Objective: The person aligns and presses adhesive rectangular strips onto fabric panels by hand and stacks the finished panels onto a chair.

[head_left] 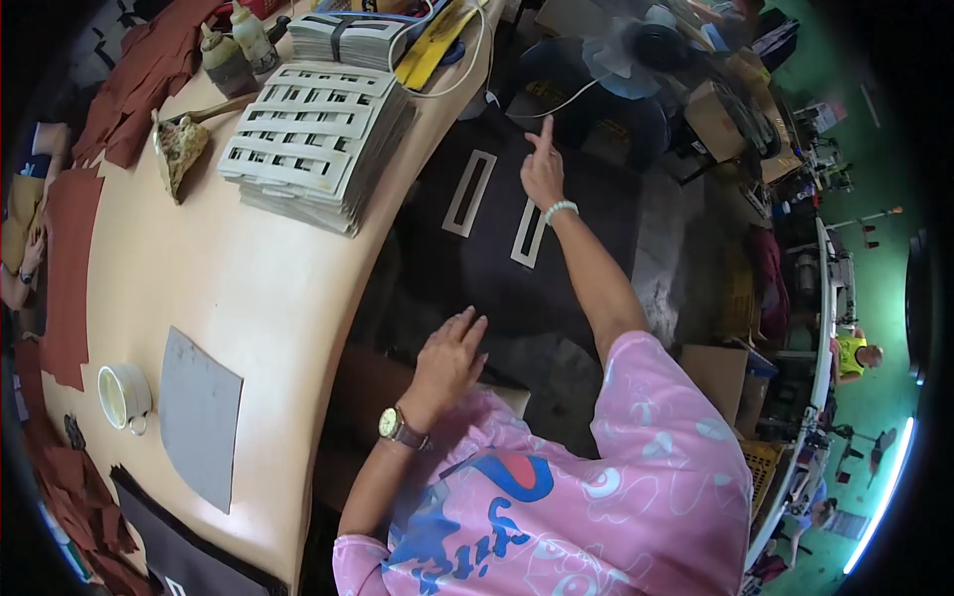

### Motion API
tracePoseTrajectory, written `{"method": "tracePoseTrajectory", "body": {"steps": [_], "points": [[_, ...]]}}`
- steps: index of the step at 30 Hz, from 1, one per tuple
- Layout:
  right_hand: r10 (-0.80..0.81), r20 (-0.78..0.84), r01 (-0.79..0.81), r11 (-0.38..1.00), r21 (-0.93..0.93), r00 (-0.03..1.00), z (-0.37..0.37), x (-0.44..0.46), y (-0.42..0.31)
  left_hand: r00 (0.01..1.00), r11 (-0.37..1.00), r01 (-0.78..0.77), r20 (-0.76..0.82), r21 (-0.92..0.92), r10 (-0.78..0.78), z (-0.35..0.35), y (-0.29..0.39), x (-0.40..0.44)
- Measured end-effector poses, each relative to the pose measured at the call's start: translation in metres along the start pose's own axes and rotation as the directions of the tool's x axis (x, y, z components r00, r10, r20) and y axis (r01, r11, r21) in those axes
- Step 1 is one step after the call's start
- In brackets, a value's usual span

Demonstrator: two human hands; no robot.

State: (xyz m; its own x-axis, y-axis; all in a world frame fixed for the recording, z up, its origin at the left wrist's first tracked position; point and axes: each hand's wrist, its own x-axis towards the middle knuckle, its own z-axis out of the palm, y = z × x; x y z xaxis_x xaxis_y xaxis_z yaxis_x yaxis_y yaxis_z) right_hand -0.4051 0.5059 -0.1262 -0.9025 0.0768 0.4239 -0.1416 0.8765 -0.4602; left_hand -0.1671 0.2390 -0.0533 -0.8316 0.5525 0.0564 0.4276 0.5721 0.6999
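Observation:
My right hand [543, 177], with a pale bead bracelet, is stretched out over a large dark sheet [477, 263]. At least one finger points outward and I see nothing held. Just below that wrist lies a cream rectangular frame [526, 238] with a long slot, partly behind my forearm. A second slotted frame [468, 194] lies on the sheet to its left. My left hand [454, 360], with a wristwatch, is over the sheet's near part by the table edge, fingers extended and holding nothing visible. Whether either hand touches the sheet I cannot tell.
A pale table [268, 288] curves along the left. It bears a stack of slotted cards [308, 139], glue bottles [227, 60], a cup [123, 395], a grey panel [202, 417] and reddish-brown pieces [70, 268]. A fan [656, 45] stands beyond. Another person's hand [33, 253] is at far left.

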Motion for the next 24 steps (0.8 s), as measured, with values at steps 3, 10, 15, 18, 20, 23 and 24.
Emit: {"method": "tracePoseTrajectory", "body": {"steps": [3,10,15,18,20,23,24], "points": [[0.119,0.233,-0.117,0.993,-0.024,0.965,0.022,0.031,0.005,0.997,0.998,0.052,0.052,-0.027,-0.051,0.004,0.004,-0.007],[-0.062,-0.279,0.049,0.997,-0.054,0.958,-0.001,0.03,-0.081,0.926,0.921,0.296,-0.162,-0.252,-0.342,-0.043,0.014,-0.073],[-0.368,-0.155,0.383,0.7,0.602,0.917,-0.053,-0.05,-0.239,0.694,0.792,0.307,-0.446,-0.527,-0.566,-0.097,0.039,-0.122],[-0.678,0.01,0.129,0.154,0.98,0.735,-0.074,-0.101,-0.335,0.445,0.865,0.26,-0.742,-0.43,-0.502,-0.119,0.051,-0.149],[-0.813,0.257,-0.342,0.076,0.936,0.522,-0.081,-0.126,-0.386,0.225,0.875,0.241,-0.853,-0.42,-0.472,-0.128,0.054,-0.177],[-0.931,0.341,-0.99,-0.103,0.095,0.129,-0.088,-0.153,-0.446,-0.041,0.861,0.248,-0.893,-0.444,-0.449,-0.139,0.063,-0.228],[-0.941,0.33,-0.996,-0.085,-0.01,0.077,-0.091,-0.159,-0.46,-0.109,0.856,0.251,-0.892,-0.452,-0.439,-0.143,0.065,-0.245]]}}
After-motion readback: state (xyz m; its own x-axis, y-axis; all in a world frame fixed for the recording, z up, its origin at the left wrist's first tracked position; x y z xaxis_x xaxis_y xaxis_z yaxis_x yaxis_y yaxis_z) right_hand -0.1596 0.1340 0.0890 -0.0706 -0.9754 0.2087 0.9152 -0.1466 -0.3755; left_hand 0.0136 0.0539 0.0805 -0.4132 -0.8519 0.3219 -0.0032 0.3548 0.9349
